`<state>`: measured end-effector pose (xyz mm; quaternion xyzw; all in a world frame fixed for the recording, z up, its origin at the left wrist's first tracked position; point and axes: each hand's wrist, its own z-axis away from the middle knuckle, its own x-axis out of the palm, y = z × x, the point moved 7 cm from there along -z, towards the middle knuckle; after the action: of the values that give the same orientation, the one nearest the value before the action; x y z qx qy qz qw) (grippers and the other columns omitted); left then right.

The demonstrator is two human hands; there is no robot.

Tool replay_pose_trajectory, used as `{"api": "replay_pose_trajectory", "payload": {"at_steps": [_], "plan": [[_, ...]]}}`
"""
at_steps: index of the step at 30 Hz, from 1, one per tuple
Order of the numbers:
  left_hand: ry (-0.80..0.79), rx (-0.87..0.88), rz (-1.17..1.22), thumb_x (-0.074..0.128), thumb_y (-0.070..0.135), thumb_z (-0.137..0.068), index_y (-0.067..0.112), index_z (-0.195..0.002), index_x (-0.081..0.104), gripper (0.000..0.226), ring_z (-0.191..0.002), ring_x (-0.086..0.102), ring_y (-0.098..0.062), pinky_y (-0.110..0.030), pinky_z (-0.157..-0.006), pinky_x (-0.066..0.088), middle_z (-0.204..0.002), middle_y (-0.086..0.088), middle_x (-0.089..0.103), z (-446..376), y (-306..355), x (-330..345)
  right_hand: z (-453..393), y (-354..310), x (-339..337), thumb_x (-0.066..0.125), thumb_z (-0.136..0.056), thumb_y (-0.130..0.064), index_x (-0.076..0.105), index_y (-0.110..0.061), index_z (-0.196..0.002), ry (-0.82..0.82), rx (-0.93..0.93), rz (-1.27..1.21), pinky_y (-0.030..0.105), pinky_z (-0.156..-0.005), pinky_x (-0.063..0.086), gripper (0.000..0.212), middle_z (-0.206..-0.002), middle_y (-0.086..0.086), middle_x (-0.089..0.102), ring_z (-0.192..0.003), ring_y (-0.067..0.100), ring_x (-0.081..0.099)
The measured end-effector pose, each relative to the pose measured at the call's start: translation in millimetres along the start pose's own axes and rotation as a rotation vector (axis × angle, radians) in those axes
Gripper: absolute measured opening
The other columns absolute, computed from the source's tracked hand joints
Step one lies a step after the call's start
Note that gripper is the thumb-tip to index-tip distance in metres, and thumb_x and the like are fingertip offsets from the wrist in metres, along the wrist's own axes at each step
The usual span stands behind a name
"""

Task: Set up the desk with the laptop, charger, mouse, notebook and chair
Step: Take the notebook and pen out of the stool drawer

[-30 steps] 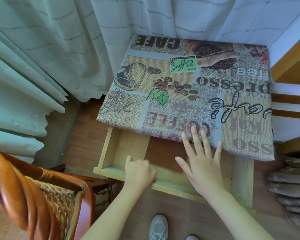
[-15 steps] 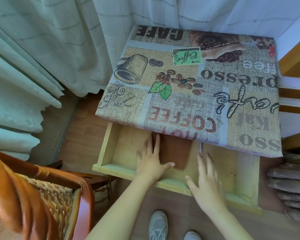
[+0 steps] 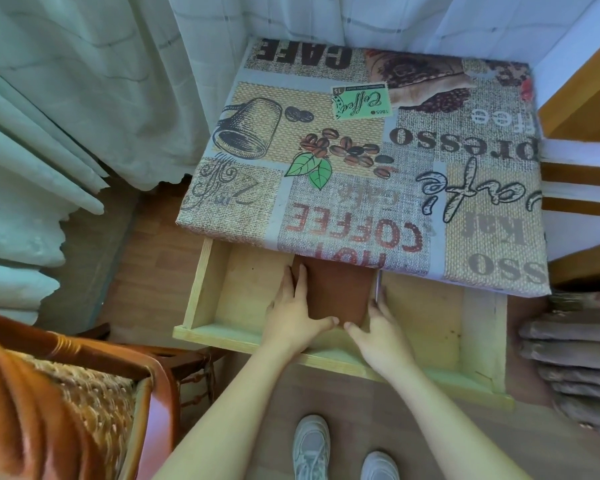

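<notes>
Your two hands frame one brown notebook (image 3: 336, 292) lying flat in the open drawer (image 3: 426, 317) beneath the surface (image 3: 361, 150), whose coffee-print cloth hangs over the notebook's far end and hides it. Your left hand (image 3: 293, 318) lies along the notebook's left edge, fingers stretched forward and thumb hooked across its near corner. Your right hand (image 3: 378, 327) presses the notebook's right edge, thumb at the near corner, fingers running up the side. Neither hand is closed into a fist; both are flattened against the cover's edges, and whether the notebook is lifted off the drawer floor cannot be told. A thin silvery object (image 3: 379, 284), too slim to identify, lies just right of the notebook, by your right fingers. Left of the drawer stands one wooden chair (image 3: 94, 386) with a woven seat, well apart from the notebook. Pale curtains (image 3: 84, 81) hang behind and left of the surface. Right of the drawer sits a stack of folded brownish fabric (image 3: 575, 362). Your two pale sneakers (image 3: 310, 445) show on the floor below the drawer front.
</notes>
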<state>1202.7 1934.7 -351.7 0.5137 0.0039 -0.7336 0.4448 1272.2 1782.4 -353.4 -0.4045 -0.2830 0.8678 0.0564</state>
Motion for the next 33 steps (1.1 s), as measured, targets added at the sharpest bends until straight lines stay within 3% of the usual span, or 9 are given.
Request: {"api": "replay_pose_trajectory", "payload": {"at_steps": [4,7,13,16,21,25,28,33], "plan": [[0.029,-0.013,0.07,0.072,0.057,-0.072,0.023,-0.154,-0.002,0.115,-0.146,0.018,-0.023,-0.038,-0.112,0.031,-0.163,-0.005,0.001,0,0,-4,-1,4,-7,0.062,-0.086,-0.023,0.046,-0.01,-0.136,0.079,0.082,-0.334,0.021,-0.1,0.03,0.054,-0.142,0.006,0.046,-0.129,0.017,0.044],[0.049,-0.016,0.16,0.074,0.053,-0.071,0.021,-0.154,0.004,0.113,-0.145,0.021,-0.02,-0.037,-0.112,0.032,-0.162,-0.002,0.009,-2,-2,-7,-11,10,-13,0.064,-0.083,-0.012,0.053,-0.011,-0.128,0.165,0.213,-0.667,0.035,-0.094,0.046,0.047,-0.12,0.01,0.064,-0.1,0.02,0.061],[0.117,-0.03,0.292,0.075,0.05,-0.066,0.022,-0.151,0.022,0.103,-0.136,0.039,-0.018,-0.038,-0.105,0.041,-0.152,0.003,0.037,1,-4,-12,-29,11,-15,0.067,-0.08,0.0,0.053,-0.002,-0.121,0.235,0.367,-0.851,0.029,-0.088,0.043,0.043,-0.107,0.008,0.058,-0.097,0.022,0.057],[0.152,-0.035,0.35,0.079,0.039,-0.069,0.022,-0.148,0.028,0.095,-0.131,0.044,-0.017,-0.031,-0.102,0.041,-0.144,0.002,0.047,2,-5,-16,-34,15,-11,0.068,-0.08,0.0,0.055,0.001,-0.12,0.235,0.415,-0.858,0.028,-0.082,0.041,0.042,-0.107,0.01,0.06,-0.092,0.02,0.055],[0.209,-0.096,0.401,0.08,0.03,-0.072,0.02,-0.147,0.033,0.089,-0.127,0.048,-0.02,-0.025,-0.095,0.039,-0.138,-0.003,0.052,-2,-11,-20,-35,16,-12,0.065,-0.083,0.0,0.054,0.002,-0.121,0.241,0.436,-0.85,0.025,-0.081,0.039,0.039,-0.1,0.007,0.054,-0.092,0.018,0.052],[0.227,-0.13,0.415,0.082,0.028,-0.069,0.019,-0.143,0.037,0.088,-0.122,0.05,-0.024,-0.033,-0.101,0.041,-0.131,-0.007,0.052,-7,-12,-20,-34,14,-11,0.064,-0.083,0.001,0.058,-0.001,-0.115,0.255,0.413,-0.817,0.027,-0.075,0.039,0.032,-0.097,0.005,0.059,-0.087,0.018,0.054],[0.203,-0.183,0.485,0.083,0.026,-0.07,0.019,-0.141,0.041,0.082,-0.117,0.054,-0.025,-0.038,-0.102,0.043,-0.126,-0.008,0.052,-12,-18,-18,-31,15,-14,0.061,-0.085,0.001,0.059,-0.003,-0.113,0.285,0.414,-0.799,0.027,-0.072,0.041,0.029,-0.099,0.005,0.059,-0.085,0.018,0.054],[0.155,-0.16,0.503,0.079,0.015,-0.076,0.017,-0.141,0.043,0.075,-0.109,0.057,-0.024,-0.031,-0.101,0.043,-0.122,-0.009,0.047,-10,-16,-19,-29,21,-18,0.064,-0.084,-0.001,0.059,-0.004,-0.116,0.289,0.43,-0.842,0.033,-0.075,0.048,0.032,-0.111,0.008,0.063,-0.089,0.019,0.057]]}}
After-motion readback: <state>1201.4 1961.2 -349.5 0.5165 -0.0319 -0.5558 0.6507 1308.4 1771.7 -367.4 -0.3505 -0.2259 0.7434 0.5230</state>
